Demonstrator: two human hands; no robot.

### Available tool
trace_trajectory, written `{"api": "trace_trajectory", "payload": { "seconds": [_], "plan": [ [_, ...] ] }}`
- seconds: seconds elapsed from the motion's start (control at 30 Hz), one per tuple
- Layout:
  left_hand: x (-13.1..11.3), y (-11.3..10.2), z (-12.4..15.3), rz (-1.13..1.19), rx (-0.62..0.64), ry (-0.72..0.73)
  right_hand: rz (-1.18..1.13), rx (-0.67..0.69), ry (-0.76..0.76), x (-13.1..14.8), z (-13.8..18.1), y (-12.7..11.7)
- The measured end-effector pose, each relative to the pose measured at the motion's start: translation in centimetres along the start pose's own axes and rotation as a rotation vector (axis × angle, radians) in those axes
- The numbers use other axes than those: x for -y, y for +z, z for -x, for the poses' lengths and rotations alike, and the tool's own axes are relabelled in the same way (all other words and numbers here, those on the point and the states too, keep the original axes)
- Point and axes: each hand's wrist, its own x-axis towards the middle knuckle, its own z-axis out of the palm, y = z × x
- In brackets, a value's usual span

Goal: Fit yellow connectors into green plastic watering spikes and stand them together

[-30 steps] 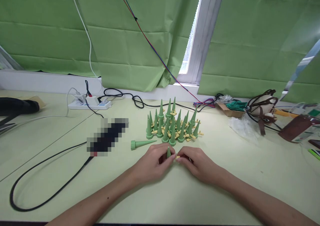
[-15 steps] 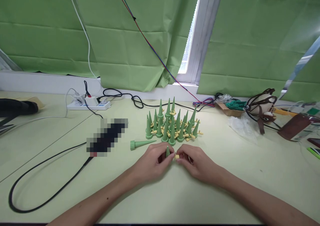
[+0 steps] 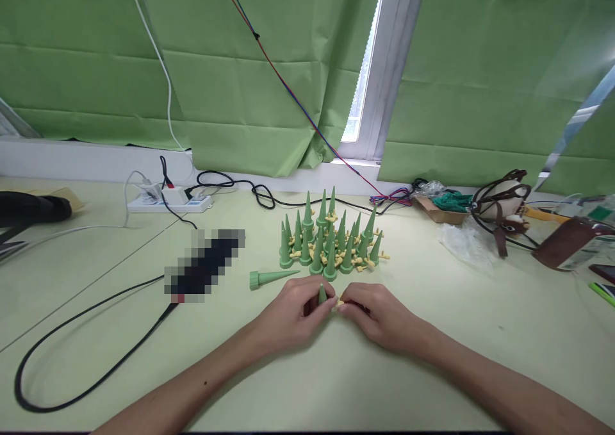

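Observation:
Near the middle of the table, my left hand [image 3: 300, 313] is closed around a green plastic spike [image 3: 321, 294], whose pointed tip shows between thumb and fingers. My right hand [image 3: 379, 313] pinches a small yellow valve piece [image 3: 341, 302] right beside the left fingertips; whether it joins the spike is hidden by my fingers. Just beyond both hands stands a cluster of green spikes [image 3: 330, 262], upright on their wide bases, with yellow valves [image 3: 369, 264] sticking out at their sides. One loose green spike [image 3: 273, 277] lies on its side, left of the cluster.
A blurred dark device [image 3: 206, 265] with a looping black cable lies to the left. Behind it sits a white power strip [image 3: 170, 203]. At the right are a clear plastic bag [image 3: 466, 243], a cardboard box [image 3: 439, 212] and a brown case [image 3: 571, 243].
My right fingers have closed a little more around the yellow valve piece. My left hand keeps its hold on the green spike, and the view has shifted very slightly.

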Motion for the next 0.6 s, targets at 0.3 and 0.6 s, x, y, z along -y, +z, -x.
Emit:
{"api": "trace_trajectory", "payload": {
  "seconds": [0.3,0.6],
  "plan": [
    [0.20,0.07,0.07,-0.026,-0.031,0.005,-0.024,-0.087,0.006,-0.17,-0.13,0.15],
    [0.09,0.01,0.08,0.008,-0.002,-0.019,-0.021,-0.068,-0.010,-0.08,-0.05,0.05]
  ]
}}
